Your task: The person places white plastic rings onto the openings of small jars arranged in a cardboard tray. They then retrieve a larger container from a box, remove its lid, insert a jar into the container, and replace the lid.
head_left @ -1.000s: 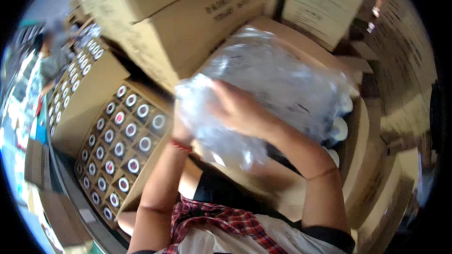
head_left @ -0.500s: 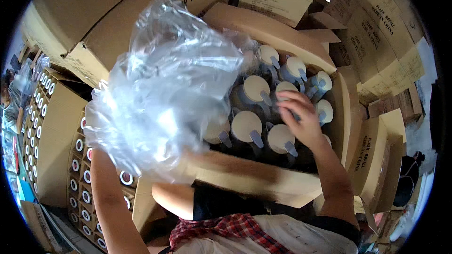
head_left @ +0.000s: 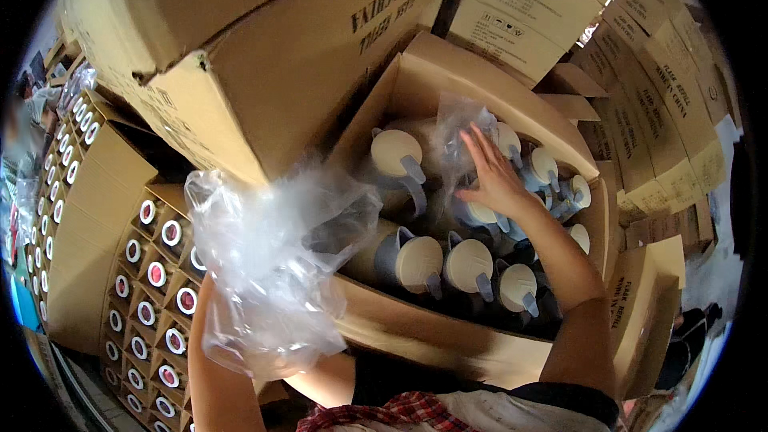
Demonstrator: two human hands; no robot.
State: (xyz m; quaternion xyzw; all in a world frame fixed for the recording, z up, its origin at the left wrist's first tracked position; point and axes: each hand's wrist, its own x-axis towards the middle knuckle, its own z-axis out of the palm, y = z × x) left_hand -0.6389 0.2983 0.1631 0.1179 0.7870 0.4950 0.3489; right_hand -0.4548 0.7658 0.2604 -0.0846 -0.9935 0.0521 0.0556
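Note:
A crumpled bundle of clear plastic bags (head_left: 272, 264) hangs at the end of my left forearm (head_left: 220, 380). My left hand holds it up, its fingers hidden by the plastic. My right hand (head_left: 496, 176) is open, fingers spread, over an open carton (head_left: 448, 324) of vacuum flasks. Its fingertips touch a clear plastic sheet (head_left: 456, 140) among the flasks. The flasks have round cream lids and grey-blue spouts and handles. One flask (head_left: 396, 152) stands at the left of the carton; others, like the near-row flask (head_left: 468, 266), stand packed upright.
A large closed carton (head_left: 312, 56) stands beyond my left arm. At left, a divided carton (head_left: 152, 304) holds several white-rimmed, red-centred cylinders. Stacked cartons (head_left: 656, 104) rise at far right, with an open empty carton (head_left: 640, 312) below them.
The plastic bundle has come down and nearer to me, uncovering flasks at the carton's left. My right hand has moved from a flask lid to the plastic sheet, its fingers spreading. The view has shifted.

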